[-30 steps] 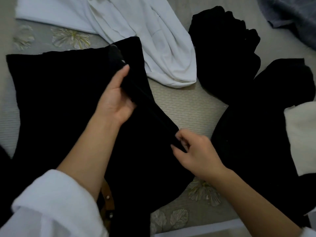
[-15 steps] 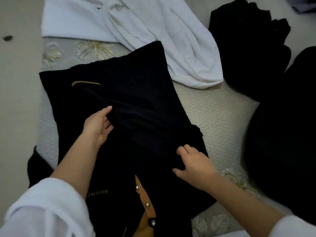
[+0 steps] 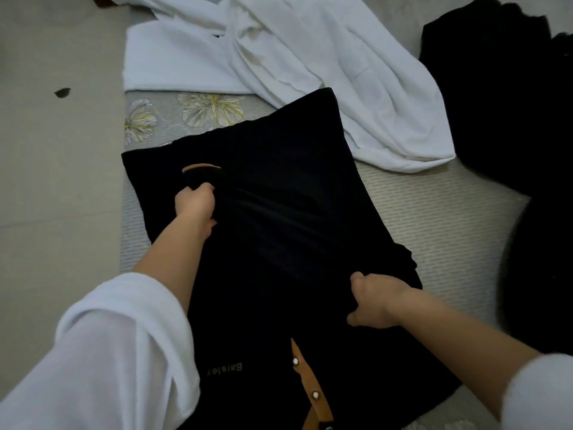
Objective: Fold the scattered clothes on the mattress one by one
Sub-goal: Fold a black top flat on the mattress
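Folding on the mattress (image 3: 434, 218): the black shirt (image 3: 279, 197) lies across the centre of the frame, its tan placket (image 3: 313, 395) with snap buttons at the lower edge and its hem pointing to the upper middle. My left hand (image 3: 195, 204), left of centre, has its fingers closed round a bunch of the dark cloth just below a tan-trimmed cuff (image 3: 201, 166). My right hand (image 3: 376, 301), lower right of centre, curls its fingers and thumb onto the shirt's right side. I judge the step to be bringing a sleeve and side in over the body. To do it well, I would draw the cloth taut between both hands, lay the fold edge straight and parallel to the placket, then flatten the ridge running between my hands before the next fold. A white garment (image 3: 325, 72) touches the shirt's upper corner and more black clothes (image 3: 496, 88) wait at upper right, so I would fold inward, away from both
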